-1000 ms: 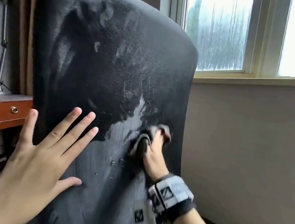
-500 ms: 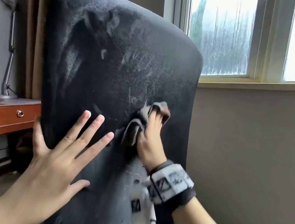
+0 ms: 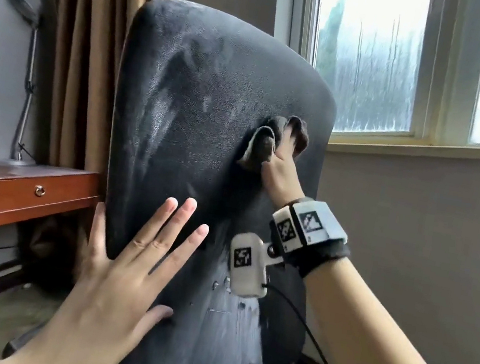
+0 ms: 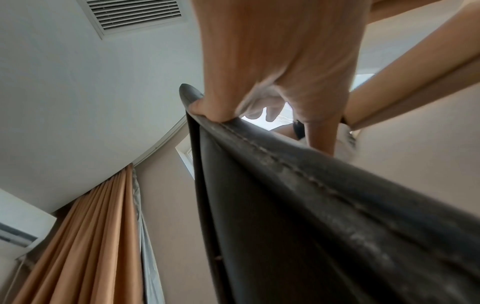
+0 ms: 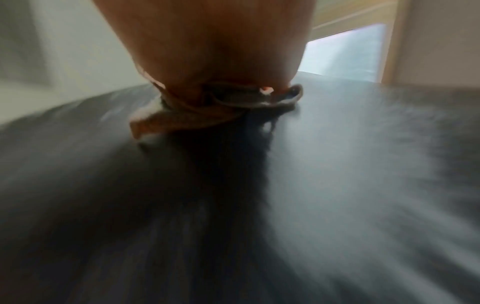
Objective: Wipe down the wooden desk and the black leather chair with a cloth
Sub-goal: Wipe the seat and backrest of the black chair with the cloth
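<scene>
The black leather chair [image 3: 202,96] shows its tall back to me, streaked with grey dust. My left hand [image 3: 130,259] lies flat on the lower left of the back, fingers straight and spread, thumb [image 4: 210,107] set against the stitched side edge [image 4: 285,185]. My right hand [image 3: 281,173] holds a bunched grey-brown cloth [image 3: 265,144] and presses it on the upper right of the back. In the right wrist view the cloth [image 5: 233,102] folds under my fingers on the blurred leather [image 5: 337,164]. The wooden desk [image 3: 7,200] stands at the left, behind the chair.
A metal desk lamp [image 3: 26,82] stands on the desk by the grey wall. Brown curtains [image 3: 87,61] hang behind the chair. A window [image 3: 367,60] and its sill run along the right wall. Carpet floor shows below at left.
My right hand has slid the cloth up the chair back, from the lower middle to the upper right. My left hand has stayed flat on the lower left.
</scene>
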### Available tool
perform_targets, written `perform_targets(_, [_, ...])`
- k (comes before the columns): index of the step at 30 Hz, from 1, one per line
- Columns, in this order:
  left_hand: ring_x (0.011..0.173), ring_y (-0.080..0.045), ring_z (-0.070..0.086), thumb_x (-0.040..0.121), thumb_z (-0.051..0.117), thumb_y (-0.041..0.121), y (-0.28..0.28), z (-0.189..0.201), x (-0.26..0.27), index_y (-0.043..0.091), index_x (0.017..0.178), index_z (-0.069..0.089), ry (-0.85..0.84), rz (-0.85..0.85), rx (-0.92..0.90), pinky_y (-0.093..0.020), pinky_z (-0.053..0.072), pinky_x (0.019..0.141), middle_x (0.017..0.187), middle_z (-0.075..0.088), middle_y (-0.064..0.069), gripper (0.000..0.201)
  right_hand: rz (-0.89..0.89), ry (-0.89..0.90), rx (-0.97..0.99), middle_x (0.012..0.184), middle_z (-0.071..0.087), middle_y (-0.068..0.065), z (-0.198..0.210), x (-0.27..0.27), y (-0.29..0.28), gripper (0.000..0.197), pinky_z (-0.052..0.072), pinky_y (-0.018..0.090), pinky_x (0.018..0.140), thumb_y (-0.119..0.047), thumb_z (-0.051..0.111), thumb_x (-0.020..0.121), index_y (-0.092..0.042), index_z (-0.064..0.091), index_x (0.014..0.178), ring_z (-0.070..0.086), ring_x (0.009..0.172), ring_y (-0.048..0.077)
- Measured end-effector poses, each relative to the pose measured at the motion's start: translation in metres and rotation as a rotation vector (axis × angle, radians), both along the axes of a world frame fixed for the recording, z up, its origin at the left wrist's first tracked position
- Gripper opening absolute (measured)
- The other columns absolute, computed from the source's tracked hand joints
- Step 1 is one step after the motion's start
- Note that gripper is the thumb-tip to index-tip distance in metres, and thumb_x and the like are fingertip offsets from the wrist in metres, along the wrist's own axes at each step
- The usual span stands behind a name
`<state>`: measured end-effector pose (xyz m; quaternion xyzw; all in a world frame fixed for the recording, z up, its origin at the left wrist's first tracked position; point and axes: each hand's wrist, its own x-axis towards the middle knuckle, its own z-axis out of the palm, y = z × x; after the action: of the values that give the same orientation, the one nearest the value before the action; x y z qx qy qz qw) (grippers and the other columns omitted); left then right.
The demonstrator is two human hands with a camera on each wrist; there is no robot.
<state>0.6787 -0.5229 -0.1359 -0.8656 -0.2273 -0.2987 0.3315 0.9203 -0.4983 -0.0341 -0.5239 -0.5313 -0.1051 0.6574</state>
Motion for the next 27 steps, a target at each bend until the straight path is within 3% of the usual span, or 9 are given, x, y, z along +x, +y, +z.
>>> perform_targets(2, [0.147, -0.021, 0.009, 0.035, 0.092, 0.046, 0.000, 0.000, 0.003, 0.017, 0.150, 0.018, -0.017, -0.012, 0.010, -0.066, 0.005, 0.105, 0.158, 0.016, -0.009, 0.140, 0.033, -0.249, 0.073, 0.145, 0.013, 0.005, -0.036, -0.034, -0.016, 0.074, -0.006, 0.026, 0.116, -0.035, 0.028, 0.084, 0.005, 0.011, 0.144, -0.001, 0.137, 0.012])
perform_targets(4, [0.147, -0.021, 0.008, 0.033, 0.092, 0.047, 0.001, 0.000, 0.005, 0.016, 0.150, 0.015, -0.018, -0.015, 0.019, -0.066, 0.006, 0.105, 0.158, 0.014, -0.010, 0.144, 0.068, -0.430, 0.051, 0.144, -0.001, -0.005, -0.059, -0.044, -0.023, 0.072, -0.013, 0.022, 0.113, -0.022, 0.030, 0.082, -0.006, -0.002, 0.144, -0.014, 0.137, 0.008])
perform_targets(6, [0.147, -0.021, 0.008, 0.031, 0.091, 0.050, 0.003, 0.001, 0.006, 0.015, 0.151, 0.014, -0.008, -0.014, 0.023, -0.065, 0.005, 0.106, 0.157, 0.014, -0.011, 0.147, 0.094, -0.309, 0.098, 0.149, -0.004, 0.001, -0.020, -0.029, -0.016, 0.071, -0.012, 0.023, 0.113, -0.011, 0.035, 0.086, -0.003, -0.004, 0.144, -0.014, 0.137, 0.009])
perform_targets(9, [0.147, -0.021, 0.006, 0.029, 0.090, 0.053, 0.006, 0.000, 0.005, 0.016, 0.151, 0.010, -0.005, -0.020, 0.014, -0.062, 0.000, 0.109, 0.158, 0.012, -0.010, 0.151, 0.044, -0.071, 0.059, 0.154, -0.007, 0.020, 0.043, -0.019, -0.017, 0.068, -0.010, 0.035, 0.117, -0.015, 0.038, 0.098, 0.005, -0.007, 0.144, -0.013, 0.143, 0.025])
perform_targets(14, [0.147, -0.025, 0.002, 0.027, 0.090, 0.054, 0.011, -0.005, 0.005, 0.020, 0.152, 0.002, -0.029, -0.046, 0.016, -0.060, 0.004, 0.108, 0.158, 0.005, -0.015, 0.157, -0.028, -0.644, 0.095, 0.152, -0.006, 0.003, -0.035, -0.081, -0.032, 0.074, -0.012, 0.034, 0.118, -0.015, 0.036, 0.081, -0.004, 0.000, 0.145, -0.018, 0.140, 0.016])
perform_targets(18, [0.147, -0.027, 0.002, 0.021, 0.091, 0.055, 0.014, -0.008, 0.003, 0.021, 0.152, 0.000, -0.057, -0.103, 0.005, -0.060, 0.005, 0.109, 0.158, 0.001, -0.017, 0.163, -0.119, -0.592, 0.202, 0.154, 0.007, 0.023, 0.036, -0.089, -0.035, 0.072, -0.006, 0.041, 0.116, -0.007, 0.044, 0.080, 0.006, 0.012, 0.145, -0.007, 0.143, 0.032])
perform_targets(21, [0.147, -0.030, 0.001, 0.026, 0.092, 0.050, 0.015, -0.010, 0.000, 0.020, 0.152, -0.003, -0.088, -0.164, 0.021, -0.058, 0.003, 0.110, 0.158, -0.003, -0.019, 0.161, -0.144, -0.624, 0.270, 0.152, 0.015, 0.023, 0.060, -0.096, -0.037, 0.065, -0.002, 0.044, 0.116, -0.013, 0.041, 0.085, 0.004, 0.019, 0.144, 0.003, 0.143, 0.038])
perform_targets(23, [0.146, -0.033, 0.001, 0.035, 0.095, 0.037, 0.014, -0.011, -0.004, 0.021, 0.152, -0.006, -0.150, -0.252, 0.024, -0.056, 0.001, 0.112, 0.157, -0.006, -0.020, 0.155, -0.185, -0.734, 0.279, 0.151, 0.021, 0.023, 0.017, -0.098, -0.033, 0.061, 0.002, 0.045, 0.117, -0.015, 0.039, 0.088, 0.001, 0.022, 0.144, 0.007, 0.143, 0.037])
perform_targets(27, [0.145, -0.036, 0.005, 0.049, 0.091, 0.028, 0.006, -0.014, -0.016, 0.021, 0.151, -0.006, -0.182, -0.342, -0.015, -0.060, 0.001, 0.112, 0.156, -0.003, -0.023, 0.142, -0.155, -0.876, 0.079, 0.147, 0.035, 0.017, -0.150, -0.094, -0.029, 0.044, 0.015, 0.050, 0.116, -0.021, 0.026, 0.098, -0.005, 0.035, 0.138, 0.011, 0.144, 0.028])
